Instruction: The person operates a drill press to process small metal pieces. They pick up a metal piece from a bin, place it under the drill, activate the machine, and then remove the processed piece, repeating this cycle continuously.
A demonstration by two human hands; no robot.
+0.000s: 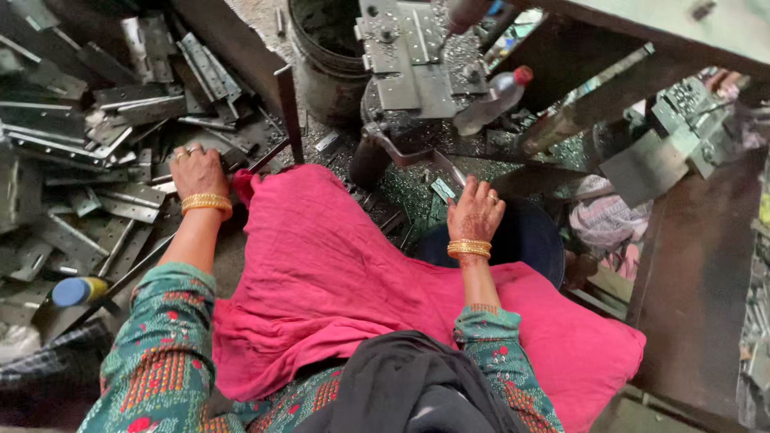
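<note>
Your left hand (pixel 196 171) lies with fingers spread, palm down, on the pile of grey metal brackets (pixel 96 152) at the left, gripping nothing. Your right hand (pixel 476 212) rests open near a small metal plate (pixel 443 189), just right of the pink cloth (pixel 337 273) on your lap.

Left hand (pixel 196 170) and right hand (pixel 476 210) outstretched, palms down, fingers loosely spread
</note>
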